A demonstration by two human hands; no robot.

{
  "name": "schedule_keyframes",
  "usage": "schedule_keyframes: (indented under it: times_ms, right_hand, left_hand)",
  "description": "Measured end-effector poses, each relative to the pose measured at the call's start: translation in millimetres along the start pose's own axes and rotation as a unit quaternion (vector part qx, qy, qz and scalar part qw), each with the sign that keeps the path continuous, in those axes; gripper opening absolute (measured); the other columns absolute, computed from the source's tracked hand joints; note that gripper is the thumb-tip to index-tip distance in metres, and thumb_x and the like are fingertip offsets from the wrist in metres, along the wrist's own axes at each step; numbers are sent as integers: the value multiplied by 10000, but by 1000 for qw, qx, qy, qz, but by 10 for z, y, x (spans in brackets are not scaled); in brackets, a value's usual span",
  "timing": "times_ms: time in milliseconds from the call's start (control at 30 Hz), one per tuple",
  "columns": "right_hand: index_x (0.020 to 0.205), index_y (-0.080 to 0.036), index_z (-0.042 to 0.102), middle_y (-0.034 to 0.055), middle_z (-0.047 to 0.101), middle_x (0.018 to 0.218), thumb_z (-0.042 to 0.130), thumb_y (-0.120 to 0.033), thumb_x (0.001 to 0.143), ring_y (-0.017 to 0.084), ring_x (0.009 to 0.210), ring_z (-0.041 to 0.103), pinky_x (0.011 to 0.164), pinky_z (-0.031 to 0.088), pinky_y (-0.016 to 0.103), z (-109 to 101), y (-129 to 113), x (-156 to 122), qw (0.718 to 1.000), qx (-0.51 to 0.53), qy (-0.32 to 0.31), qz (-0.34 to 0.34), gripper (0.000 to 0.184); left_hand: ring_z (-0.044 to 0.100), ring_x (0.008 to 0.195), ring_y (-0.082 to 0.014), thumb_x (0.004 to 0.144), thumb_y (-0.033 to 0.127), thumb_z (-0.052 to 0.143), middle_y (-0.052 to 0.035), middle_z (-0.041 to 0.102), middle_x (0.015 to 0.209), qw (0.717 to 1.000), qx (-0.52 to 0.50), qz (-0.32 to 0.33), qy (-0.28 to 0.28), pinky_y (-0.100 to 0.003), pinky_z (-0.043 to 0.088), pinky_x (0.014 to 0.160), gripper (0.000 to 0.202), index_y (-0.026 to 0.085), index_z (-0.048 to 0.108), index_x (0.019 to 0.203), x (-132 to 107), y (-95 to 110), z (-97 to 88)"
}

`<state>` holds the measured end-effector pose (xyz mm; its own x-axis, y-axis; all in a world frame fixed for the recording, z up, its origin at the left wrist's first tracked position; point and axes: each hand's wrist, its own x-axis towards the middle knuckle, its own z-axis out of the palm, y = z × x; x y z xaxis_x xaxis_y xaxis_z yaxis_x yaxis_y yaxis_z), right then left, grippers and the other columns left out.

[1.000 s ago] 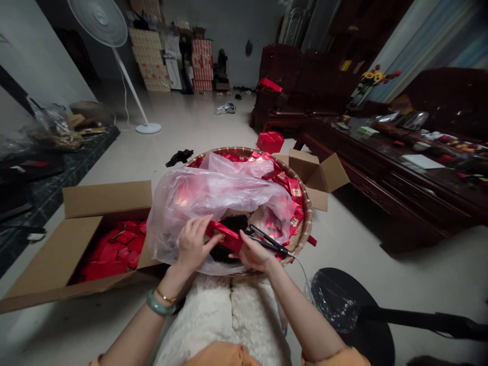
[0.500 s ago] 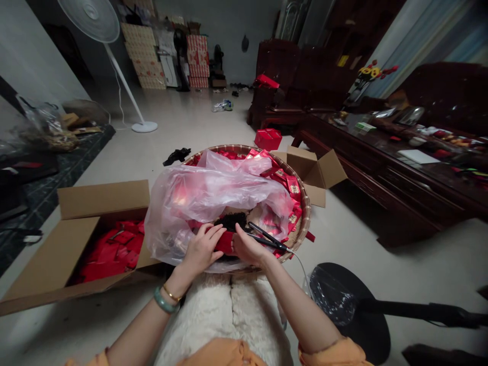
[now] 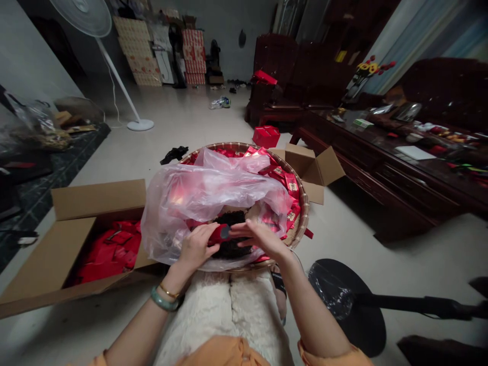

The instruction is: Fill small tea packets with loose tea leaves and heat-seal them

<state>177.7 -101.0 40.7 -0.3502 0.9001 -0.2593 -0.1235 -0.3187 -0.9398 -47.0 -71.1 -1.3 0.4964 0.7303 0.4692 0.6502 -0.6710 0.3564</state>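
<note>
My left hand (image 3: 196, 247) is closed around a small red packet (image 3: 218, 235), held over a pile of dark loose material (image 3: 232, 234) inside a clear plastic bag (image 3: 213, 198). My right hand (image 3: 258, 238) is at the packet's open end, fingers stretched and pinching at its mouth. The bag lies in a round woven basket (image 3: 303, 203) on my lap, with several red packets (image 3: 287, 185) along its far right rim.
An open cardboard box (image 3: 57, 244) with red packets stands on the floor at my left. A smaller open box (image 3: 314, 168) lies beyond the basket. A black round base (image 3: 351, 305) with a pole is at the right. A dark wooden table (image 3: 400, 168) runs along the right; a white fan (image 3: 110, 56) stands far left.
The black scissors that lay by my right hand are out of sight. The red packet has turned from lying across both hands to pointing end-on, and my right hand has moved to its mouth.
</note>
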Motion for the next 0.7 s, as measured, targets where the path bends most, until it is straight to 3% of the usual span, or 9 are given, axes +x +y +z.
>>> schedule_keyframes:
  times_ms: [67, 167, 233, 300, 433, 533, 600, 700]
  right_hand:
    - [909, -123, 669, 112, 688, 878, 408, -574, 869, 192, 799, 638, 729, 483, 332, -130, 1, -61, 990, -132, 49, 18, 523]
    - [781, -128, 665, 100, 679, 802, 456, -374, 888, 196, 754, 618, 726, 456, 326, -282, 129, -78, 915, -396, 67, 33, 340]
    - [837, -137, 668, 111, 681, 877, 466, -248, 877, 216, 844, 616, 794, 440, 336, -339, 232, -57, 859, -506, 70, 29, 233]
    - [1009, -130, 642, 140, 660, 1031, 487, -183, 856, 234, 977, 599, 867, 425, 341, -352, 307, -19, 833, -546, 82, 20, 225]
    - [1383, -123, 372, 219, 390, 1406, 650, -213, 765, 292, 1263, 427, 998, 369, 383, -201, 386, 135, 814, -575, 83, 13, 684]
    - [1464, -280, 177, 197, 157, 1518, 789, -299, 631, 373, 1315, 328, 961, 396, 471, 58, 445, 318, 793, -606, 54, 40, 1034]
    - [1445, -370, 179, 175, 108, 1529, 829, -298, 573, 416, 1284, 338, 891, 433, 514, 241, 491, 427, 763, -643, 43, 50, 1090]
    - [1386, -361, 307, 184, 242, 1464, 816, -262, 590, 382, 1176, 438, 801, 486, 473, 427, 551, 498, 716, -694, 63, 38, 950]
  left_hand:
    - [628, 992, -242, 699, 143, 655, -86, 669, 1109, 1000, -8, -16, 20, -371, 514, 856, 480, 183, 566, 1169, 8, -27, -41]
    - [639, 968, -236, 703, 157, 653, -83, 678, 1082, 998, -19, -34, 43, -364, 519, 842, 454, 180, 581, 1150, 7, -61, -88]
    - [642, 958, -235, 708, 169, 651, -81, 681, 1072, 997, -24, -43, 51, -365, 519, 837, 442, 182, 585, 1145, -1, -78, -100]
    - [643, 954, -233, 714, 183, 650, -78, 682, 1071, 997, -27, -48, 56, -362, 519, 834, 434, 188, 587, 1143, -11, -94, -101]
    - [641, 947, -232, 712, 206, 661, -80, 681, 1066, 996, -26, -57, 60, -363, 512, 838, 435, 187, 584, 1140, -18, -122, -98]
    - [636, 946, -229, 721, 224, 660, -77, 678, 1061, 995, -30, -69, 59, -364, 508, 844, 430, 186, 580, 1142, -17, -136, -103]
    - [634, 949, -229, 728, 232, 654, -76, 677, 1061, 995, -34, -74, 60, -364, 507, 844, 422, 185, 580, 1140, -18, -139, -107]
    - [633, 950, -231, 737, 241, 644, -78, 677, 1061, 995, -36, -73, 61, -365, 508, 843, 412, 185, 580, 1140, -18, -137, -109]
